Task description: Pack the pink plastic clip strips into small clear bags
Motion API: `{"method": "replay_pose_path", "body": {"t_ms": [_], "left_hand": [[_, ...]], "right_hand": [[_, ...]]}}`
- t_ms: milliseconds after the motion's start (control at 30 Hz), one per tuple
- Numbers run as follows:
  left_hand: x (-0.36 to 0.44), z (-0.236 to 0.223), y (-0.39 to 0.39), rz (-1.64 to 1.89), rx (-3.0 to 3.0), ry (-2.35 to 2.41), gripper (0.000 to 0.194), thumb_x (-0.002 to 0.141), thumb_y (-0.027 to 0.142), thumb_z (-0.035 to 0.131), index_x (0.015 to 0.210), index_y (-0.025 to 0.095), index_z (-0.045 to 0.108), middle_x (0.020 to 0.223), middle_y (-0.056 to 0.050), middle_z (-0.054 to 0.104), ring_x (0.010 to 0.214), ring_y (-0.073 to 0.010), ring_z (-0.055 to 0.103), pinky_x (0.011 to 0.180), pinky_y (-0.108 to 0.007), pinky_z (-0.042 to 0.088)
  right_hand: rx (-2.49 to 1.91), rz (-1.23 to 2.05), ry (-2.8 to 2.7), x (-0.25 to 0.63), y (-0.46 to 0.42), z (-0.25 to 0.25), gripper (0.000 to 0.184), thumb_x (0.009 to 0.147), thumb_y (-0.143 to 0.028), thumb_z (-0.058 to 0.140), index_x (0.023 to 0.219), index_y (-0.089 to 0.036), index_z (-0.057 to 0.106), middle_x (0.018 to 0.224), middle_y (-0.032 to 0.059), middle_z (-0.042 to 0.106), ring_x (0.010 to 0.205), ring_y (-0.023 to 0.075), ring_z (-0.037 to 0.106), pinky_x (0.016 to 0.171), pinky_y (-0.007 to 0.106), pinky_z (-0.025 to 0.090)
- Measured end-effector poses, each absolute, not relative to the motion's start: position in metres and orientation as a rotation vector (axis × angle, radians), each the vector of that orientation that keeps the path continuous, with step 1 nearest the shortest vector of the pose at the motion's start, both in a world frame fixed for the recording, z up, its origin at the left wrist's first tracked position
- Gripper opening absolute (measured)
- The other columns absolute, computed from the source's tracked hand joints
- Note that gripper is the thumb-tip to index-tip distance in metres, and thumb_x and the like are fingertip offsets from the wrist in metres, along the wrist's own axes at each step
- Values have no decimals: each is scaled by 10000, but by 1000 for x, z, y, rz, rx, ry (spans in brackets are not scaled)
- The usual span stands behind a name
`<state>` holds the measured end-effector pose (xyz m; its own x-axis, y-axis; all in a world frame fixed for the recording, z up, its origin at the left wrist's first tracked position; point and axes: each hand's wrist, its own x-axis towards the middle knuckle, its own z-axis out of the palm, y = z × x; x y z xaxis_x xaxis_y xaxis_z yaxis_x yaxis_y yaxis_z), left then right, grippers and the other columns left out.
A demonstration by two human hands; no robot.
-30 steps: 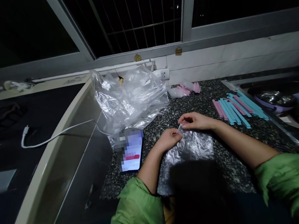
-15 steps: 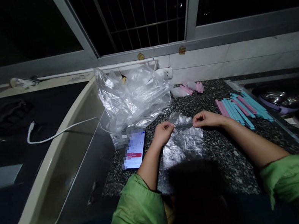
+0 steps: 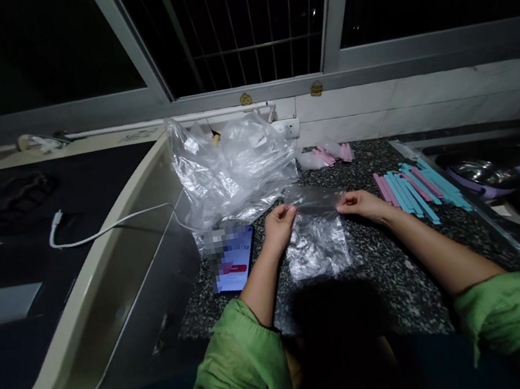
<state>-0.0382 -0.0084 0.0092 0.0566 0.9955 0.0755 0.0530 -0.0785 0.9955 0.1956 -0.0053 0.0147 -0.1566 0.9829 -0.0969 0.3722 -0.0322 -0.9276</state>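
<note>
A small clear plastic bag [image 3: 318, 248] lies nearly flat on the speckled dark countertop, stretched between my two hands. My left hand [image 3: 279, 224] pinches its left edge near the top, thumb against fingers. On the other side, my right hand [image 3: 358, 204] pinches the upper right edge the same way. The bag's upper part rises slightly past my fingertips and looks hazy. Whether anything is inside the bag cannot be made out. Just left of my left forearm, a phone [image 3: 235, 259] with a lit screen rests on the counter.
Behind the bag sits a crumpled heap of clear plastic [image 3: 235, 165]. Pink and blue strips [image 3: 415, 190] lie to the right, beside a sink [image 3: 453, 147] holding a metal bowl [image 3: 485, 171]. Small pink bundles [image 3: 326, 154] are near the wall. A white cable [image 3: 110, 229] crosses the left appliance [image 3: 83, 306].
The bag's top, bunched between my hands before, is now spread out flat and reaches farther back. My hands have moved slightly apart, still pinching its edges.
</note>
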Motion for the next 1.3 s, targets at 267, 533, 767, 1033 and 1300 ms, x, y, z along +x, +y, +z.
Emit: {"method": "replay_pose_path", "body": {"t_ms": [267,533,767,1033,1300], "left_hand": [[-47,18,-24,901,1730,1409,228,719,323,590,853,141,621,809,-53,627,813,-195,551,770,-316,418],[-67,17,-57,787,1993,2046,506,777,418,528,1196,138,491,1219,-201,484,1154,-346,417,929,-483,337],[-54,6,-29,1116,1644,1369,403,716,297,614,1085,145,555,1011,-90,619,929,-193,557,838,-310,424],[-50,2,-21,1061,1488,1261,150,675,288,588,647,141,585,579,40,529,597,-101,460,604,-216,353],[-50,6,-25,1077,1495,1198,156,674,284,596,737,142,597,669,9,598,656,-120,501,639,-223,391]], "right_hand": [[-1432,966,-1563,203,-12,15,512,476,-654,678,667,-190,574,706,16,606,696,163,540,709,307,420],[-1432,966,-1559,201,-13,13,523,457,-666,684,657,-197,569,711,30,603,692,174,538,708,318,427],[-1383,910,-1623,200,-17,14,522,495,-684,651,670,-198,570,727,32,610,730,185,548,733,330,430],[-1402,995,-1645,198,-21,16,497,535,-607,671,766,-173,607,744,22,610,698,157,533,714,315,424],[-1494,968,-1724,195,-28,7,400,558,-532,647,701,-160,616,653,14,593,615,142,501,630,296,405]]}}
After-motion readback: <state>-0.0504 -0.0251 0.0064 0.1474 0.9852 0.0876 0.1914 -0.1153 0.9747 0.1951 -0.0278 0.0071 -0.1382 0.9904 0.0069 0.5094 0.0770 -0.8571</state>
